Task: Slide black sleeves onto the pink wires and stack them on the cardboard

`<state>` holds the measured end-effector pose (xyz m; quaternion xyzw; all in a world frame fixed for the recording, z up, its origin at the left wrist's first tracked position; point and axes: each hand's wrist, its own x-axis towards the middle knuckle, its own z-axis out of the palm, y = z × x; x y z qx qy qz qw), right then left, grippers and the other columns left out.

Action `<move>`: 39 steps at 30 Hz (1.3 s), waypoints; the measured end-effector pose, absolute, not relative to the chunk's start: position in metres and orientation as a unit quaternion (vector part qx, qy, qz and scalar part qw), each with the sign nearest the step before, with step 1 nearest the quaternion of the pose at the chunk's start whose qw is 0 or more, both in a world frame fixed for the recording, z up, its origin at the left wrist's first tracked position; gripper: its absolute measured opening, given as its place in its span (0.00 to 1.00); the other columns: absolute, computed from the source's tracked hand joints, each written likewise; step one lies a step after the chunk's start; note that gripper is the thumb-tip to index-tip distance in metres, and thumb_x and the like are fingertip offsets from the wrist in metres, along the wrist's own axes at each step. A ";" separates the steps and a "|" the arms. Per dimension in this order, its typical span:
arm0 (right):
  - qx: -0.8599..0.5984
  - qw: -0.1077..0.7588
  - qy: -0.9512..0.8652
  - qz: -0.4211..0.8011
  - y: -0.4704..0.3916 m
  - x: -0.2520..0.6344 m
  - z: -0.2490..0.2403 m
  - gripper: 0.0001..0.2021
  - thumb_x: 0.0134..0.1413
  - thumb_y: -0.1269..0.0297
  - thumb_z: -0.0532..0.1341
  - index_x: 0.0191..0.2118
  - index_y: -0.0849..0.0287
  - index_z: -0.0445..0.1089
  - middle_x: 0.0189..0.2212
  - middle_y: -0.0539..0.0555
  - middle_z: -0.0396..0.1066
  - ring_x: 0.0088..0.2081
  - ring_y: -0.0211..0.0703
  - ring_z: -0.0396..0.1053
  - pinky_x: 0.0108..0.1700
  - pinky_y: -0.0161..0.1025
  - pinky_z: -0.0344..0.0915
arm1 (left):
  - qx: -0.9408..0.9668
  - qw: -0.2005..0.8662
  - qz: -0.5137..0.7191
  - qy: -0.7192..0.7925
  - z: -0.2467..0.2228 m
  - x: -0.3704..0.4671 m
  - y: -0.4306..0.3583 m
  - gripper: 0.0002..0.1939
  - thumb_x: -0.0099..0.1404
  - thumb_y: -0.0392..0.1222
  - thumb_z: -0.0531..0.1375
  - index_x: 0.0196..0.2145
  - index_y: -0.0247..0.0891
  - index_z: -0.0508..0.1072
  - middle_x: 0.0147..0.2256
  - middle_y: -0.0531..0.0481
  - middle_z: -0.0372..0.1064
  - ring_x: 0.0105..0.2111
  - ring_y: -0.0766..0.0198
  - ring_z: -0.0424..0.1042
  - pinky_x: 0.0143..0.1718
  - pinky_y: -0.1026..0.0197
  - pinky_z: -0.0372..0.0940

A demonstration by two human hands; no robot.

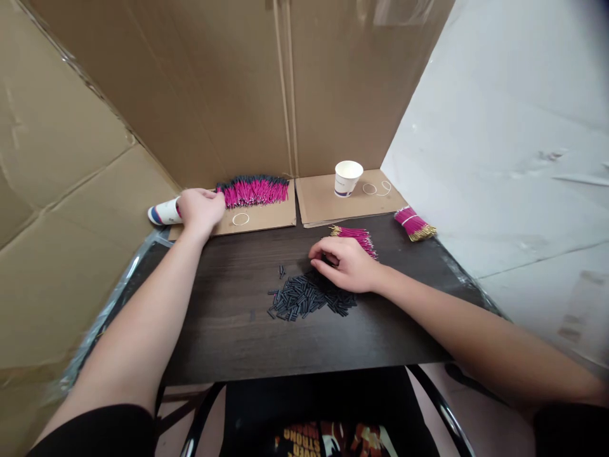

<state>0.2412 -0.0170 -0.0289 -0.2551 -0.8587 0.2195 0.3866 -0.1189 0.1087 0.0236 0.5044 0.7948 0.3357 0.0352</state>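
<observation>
My left hand [202, 211] is at the left end of a row of pink wires with black sleeves [254, 192] on cardboard. Its fingers are pinched together, and whatever lies between them is hidden. Above the right part of a heap of short black tubes [304, 297] is my right hand [347, 261], its fingers curled and thumb close to the index finger. I cannot make out what it holds. Just behind this hand lie loose pink wires [359, 238] with gold ends, partly covered by it.
A white paper cup [348, 179] stands on the right cardboard sheet beside white rubber bands [383, 188]. Another paper cup [164, 212] lies on its side at left. A banded bundle of pink wires [415, 224] is near the table's right edge. Cardboard walls [214, 82] rise behind.
</observation>
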 end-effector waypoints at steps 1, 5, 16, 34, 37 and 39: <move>-0.254 0.387 -0.859 0.220 -0.017 0.241 -0.029 0.03 0.72 0.70 0.63 0.46 0.60 0.75 0.37 0.52 0.77 0.31 0.38 0.65 0.37 0.39 0.63 | 0.486 0.029 0.337 0.806 0.023 -0.126 0.116 0.08 0.63 0.43 0.68 0.35 0.35 0.84 0.35 0.41 0.80 0.40 0.51 0.79 0.58 0.50 0.75; -0.253 0.388 -0.858 0.221 -0.017 0.241 -0.030 0.03 0.72 0.70 0.64 0.46 0.60 0.75 0.37 0.53 0.77 0.32 0.39 0.66 0.37 0.39 0.64 | 0.446 0.034 0.342 0.826 0.015 -0.140 0.130 0.08 0.61 0.41 0.68 0.35 0.34 0.85 0.36 0.39 0.81 0.43 0.47 0.80 0.60 0.46 0.75; -0.257 0.387 -0.862 0.203 -0.016 0.241 -0.029 0.03 0.71 0.71 0.63 0.45 0.60 0.75 0.36 0.52 0.77 0.32 0.39 0.66 0.37 0.40 0.64 | 0.459 0.029 0.354 0.814 -0.002 -0.135 0.136 0.13 0.67 0.47 0.67 0.41 0.35 0.86 0.41 0.38 0.83 0.42 0.51 0.79 0.65 0.48 0.73; -0.453 0.228 -0.860 0.048 0.015 0.289 -0.017 0.06 0.71 0.64 0.64 0.42 0.59 0.77 0.36 0.56 0.76 0.35 0.46 0.69 0.37 0.46 0.59 | 0.674 0.131 0.388 0.615 0.030 -0.069 0.071 0.11 0.67 0.45 0.63 0.40 0.36 0.83 0.30 0.48 0.74 0.30 0.66 0.68 0.37 0.61 0.65; -0.474 0.191 -0.859 0.020 0.020 0.293 -0.021 0.08 0.71 0.62 0.65 0.45 0.59 0.80 0.41 0.59 0.78 0.37 0.49 0.71 0.36 0.47 0.59 | 0.767 0.297 0.217 0.526 0.022 -0.043 0.040 0.12 0.63 0.50 0.70 0.33 0.38 0.82 0.28 0.47 0.75 0.27 0.66 0.67 0.32 0.59 0.62; -0.479 0.179 -0.859 0.011 0.021 0.293 -0.024 0.10 0.73 0.60 0.65 0.48 0.59 0.81 0.44 0.60 0.78 0.39 0.51 0.73 0.36 0.47 0.60 | 0.782 0.329 0.173 0.500 0.009 -0.029 0.028 0.15 0.64 0.55 0.72 0.35 0.40 0.82 0.30 0.47 0.76 0.27 0.67 0.66 0.32 0.58 0.61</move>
